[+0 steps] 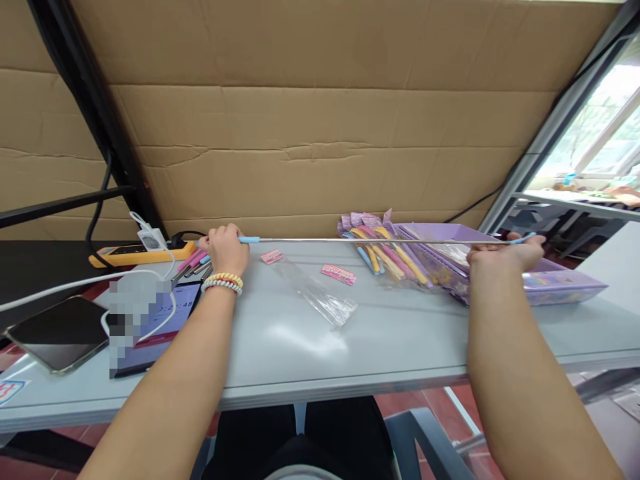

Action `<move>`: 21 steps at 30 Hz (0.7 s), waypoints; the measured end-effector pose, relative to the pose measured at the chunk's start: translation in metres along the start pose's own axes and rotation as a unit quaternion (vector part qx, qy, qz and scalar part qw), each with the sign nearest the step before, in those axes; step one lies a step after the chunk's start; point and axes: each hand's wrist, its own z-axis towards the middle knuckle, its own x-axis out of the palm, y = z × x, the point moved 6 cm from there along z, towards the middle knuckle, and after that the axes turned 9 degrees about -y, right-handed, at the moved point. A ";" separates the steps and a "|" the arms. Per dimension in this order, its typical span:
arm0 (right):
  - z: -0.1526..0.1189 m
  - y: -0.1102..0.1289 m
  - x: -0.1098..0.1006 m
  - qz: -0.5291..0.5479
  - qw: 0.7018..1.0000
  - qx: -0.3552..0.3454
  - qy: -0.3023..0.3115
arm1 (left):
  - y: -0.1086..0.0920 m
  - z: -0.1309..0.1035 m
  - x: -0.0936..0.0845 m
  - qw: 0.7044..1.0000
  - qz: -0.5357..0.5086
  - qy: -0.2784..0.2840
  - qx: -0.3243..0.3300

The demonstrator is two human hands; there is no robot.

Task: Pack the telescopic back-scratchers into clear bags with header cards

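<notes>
A long thin metal rod stretches level above the grey table between both hands. My left hand is closed around its light blue handle near the left end. At the right end, my right hand holds the rod by a light blue tip, with the fingers curled. Below the rod lie an empty clear plastic sleeve and two small pink labels, one in the middle and one further left. Several yellow, pink, blue and purple sticks in clear packaging lie beside my right hand.
A purple box stands open on the right. To the left are a yellow power strip, a white cable, a phone, a lit tablet and several metal rods with coloured handles. Cardboard covers the back.
</notes>
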 end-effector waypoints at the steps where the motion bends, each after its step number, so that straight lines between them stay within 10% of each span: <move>1: 0.001 -0.001 -0.004 0.007 0.999 0.015 -0.030 | 0.001 0.000 -0.002 1.000 -0.005 -0.015 -0.015; 4: -0.001 -0.004 -0.010 0.039 0.993 0.052 -0.098 | 0.002 -0.001 -0.005 0.998 -0.011 -0.035 -0.048; 11: -0.008 0.002 0.000 0.072 0.996 0.025 -0.045 | 0.004 0.003 -0.004 0.997 0.073 0.022 -0.032; 16: -0.057 -0.015 0.037 0.063 0.981 0.000 0.182 | -0.036 -0.008 -0.001 0.982 0.077 0.161 0.067; 21: -0.155 -0.077 0.053 -0.031 0.889 0.050 0.454 | -0.093 -0.035 -0.014 0.975 0.013 0.186 0.125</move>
